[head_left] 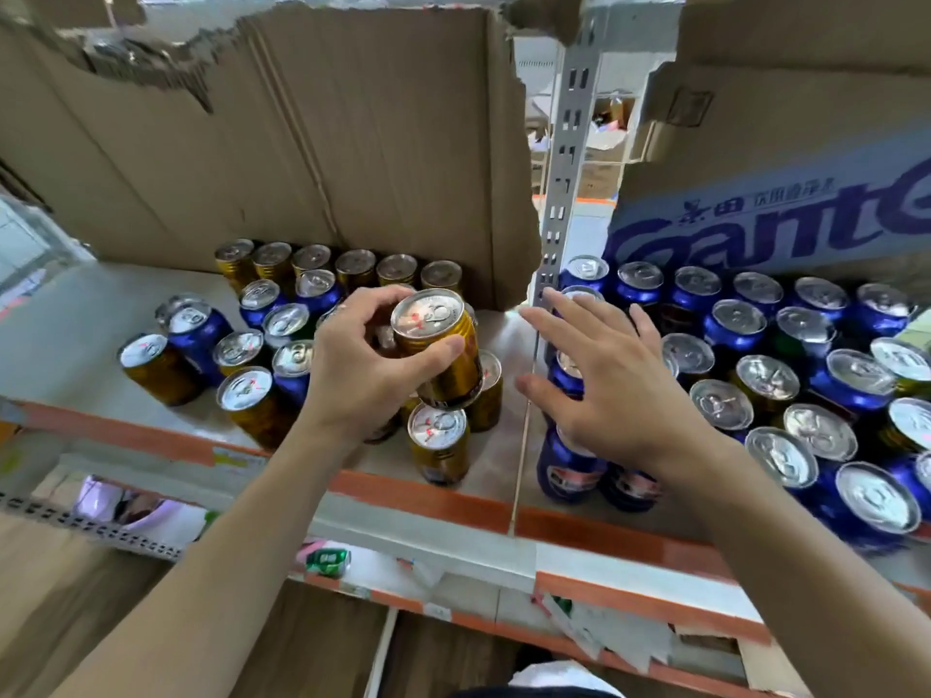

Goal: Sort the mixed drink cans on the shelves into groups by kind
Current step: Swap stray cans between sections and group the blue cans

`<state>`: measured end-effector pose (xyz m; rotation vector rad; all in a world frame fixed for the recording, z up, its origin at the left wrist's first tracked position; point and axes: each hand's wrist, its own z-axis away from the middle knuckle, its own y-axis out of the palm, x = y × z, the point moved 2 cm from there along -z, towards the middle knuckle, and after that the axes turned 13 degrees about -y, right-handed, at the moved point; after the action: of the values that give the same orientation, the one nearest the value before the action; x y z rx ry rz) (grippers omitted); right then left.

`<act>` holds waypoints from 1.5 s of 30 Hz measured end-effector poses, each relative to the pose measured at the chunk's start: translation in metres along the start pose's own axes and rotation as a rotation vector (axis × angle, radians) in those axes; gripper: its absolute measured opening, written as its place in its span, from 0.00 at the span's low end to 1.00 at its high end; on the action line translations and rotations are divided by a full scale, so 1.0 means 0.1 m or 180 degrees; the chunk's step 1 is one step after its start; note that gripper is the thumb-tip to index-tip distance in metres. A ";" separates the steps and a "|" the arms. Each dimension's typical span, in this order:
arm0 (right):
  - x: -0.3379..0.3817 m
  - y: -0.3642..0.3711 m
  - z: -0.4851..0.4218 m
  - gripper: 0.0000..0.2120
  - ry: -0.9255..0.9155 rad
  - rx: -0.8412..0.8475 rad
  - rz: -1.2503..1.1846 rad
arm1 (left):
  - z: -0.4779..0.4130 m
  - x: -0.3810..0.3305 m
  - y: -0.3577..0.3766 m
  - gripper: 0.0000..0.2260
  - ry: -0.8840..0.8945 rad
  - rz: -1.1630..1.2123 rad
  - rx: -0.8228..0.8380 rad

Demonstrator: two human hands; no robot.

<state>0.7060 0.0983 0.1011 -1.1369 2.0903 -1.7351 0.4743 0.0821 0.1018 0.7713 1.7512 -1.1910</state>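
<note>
Gold can (pixel 437 352) gripped tilted in left hand (pixel 360 370), second gold can (pixel 438 443) just beneath the grip, right hand (pixel 609 380) held with fingers spread, over blue cans (pixel 567 466).

Left cans (pixel 241 346) are clustered on the shelf (pixel 65 335) left of the upright post (pixel 567 143), right cans (pixel 856 371) are packed beyond it, and cardboard boxes (pixel 327 143) are stood behind both.
</note>
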 end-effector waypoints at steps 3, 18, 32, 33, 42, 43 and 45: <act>-0.17 -0.03 -0.12 0.32 -0.0017 0.0014 -0.0031 | -0.21 -0.10 0.15 0.29 0.0009 -0.0079 -0.0058; -0.70 0.06 -0.50 0.33 0.0277 0.0058 0.0043 | -0.94 0.03 0.62 0.26 -0.0273 -0.0063 -0.0300; -0.77 0.24 -0.75 0.31 0.0482 0.0020 0.0243 | -1.52 0.33 1.00 0.31 -0.0147 -0.1450 0.0452; -0.77 0.25 -0.76 0.31 0.0501 0.0038 0.0260 | -1.53 0.35 1.02 0.33 -0.0145 -0.1539 0.0521; -0.76 0.28 -0.75 0.31 0.0662 0.0165 0.0330 | -1.58 0.39 1.14 0.32 -0.0168 -0.1916 0.0706; -0.75 0.28 -0.74 0.31 0.0683 0.0176 0.0334 | -1.57 0.41 1.15 0.32 -0.0100 -0.2043 0.0675; -0.74 0.29 -0.72 0.31 0.0713 0.0186 0.0333 | -1.55 0.46 1.15 0.29 0.0017 -0.2249 0.0572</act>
<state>0.7018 0.2018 0.0732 -0.8350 2.1627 -1.9372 0.5034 0.2689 0.0413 0.2376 2.0092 -1.8242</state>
